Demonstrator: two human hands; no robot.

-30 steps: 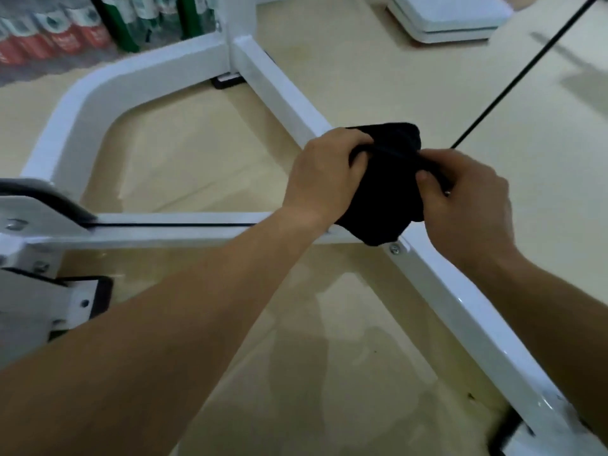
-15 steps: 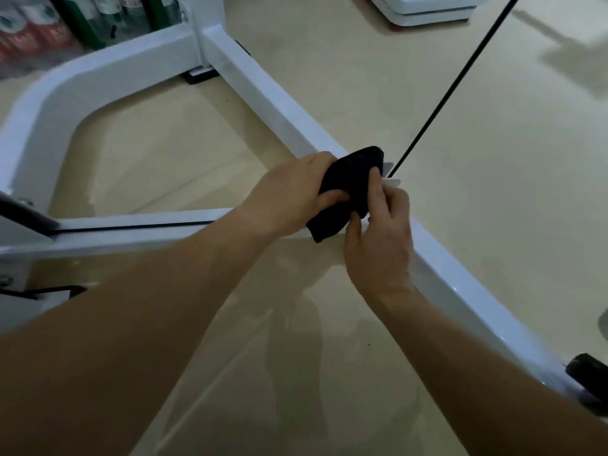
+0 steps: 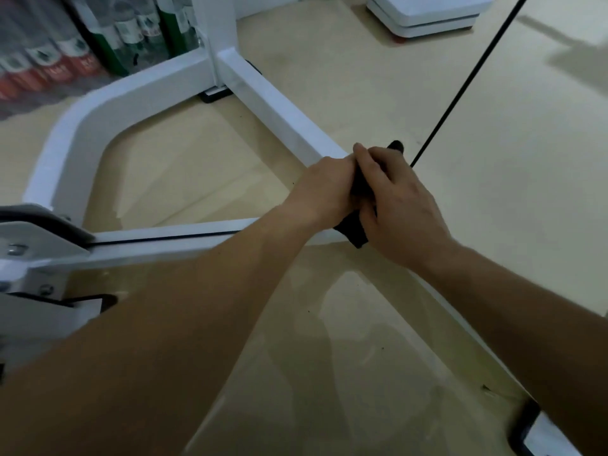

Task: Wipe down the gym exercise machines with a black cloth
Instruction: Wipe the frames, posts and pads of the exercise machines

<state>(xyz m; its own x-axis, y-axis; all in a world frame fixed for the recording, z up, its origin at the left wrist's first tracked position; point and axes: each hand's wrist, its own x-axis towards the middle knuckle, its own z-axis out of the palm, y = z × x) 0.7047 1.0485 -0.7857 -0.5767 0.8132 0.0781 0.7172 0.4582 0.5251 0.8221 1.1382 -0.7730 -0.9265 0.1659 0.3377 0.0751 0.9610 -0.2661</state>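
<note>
The black cloth [image 3: 353, 230] is bunched between both hands over the white base frame [image 3: 273, 106] of the gym machine, where the diagonal bar meets a horizontal rail. My left hand [image 3: 324, 189] grips the cloth from the left. My right hand [image 3: 399, 205] lies over it from the right with fingers curled round it. Only a lower corner and a small top tip of the cloth show; the rest is hidden by the hands.
A thin black cable [image 3: 460, 80] runs up and right from beside the hands. Packs of bottles [image 3: 65, 54] stand at the far left. A white flat platform [image 3: 424, 14] lies at the top right. A metal bracket [image 3: 36, 245] sits at the left on the beige floor.
Both hands have closed tighter around the cloth, so less of it shows. My right hand has moved over the top of the cloth, against my left hand.
</note>
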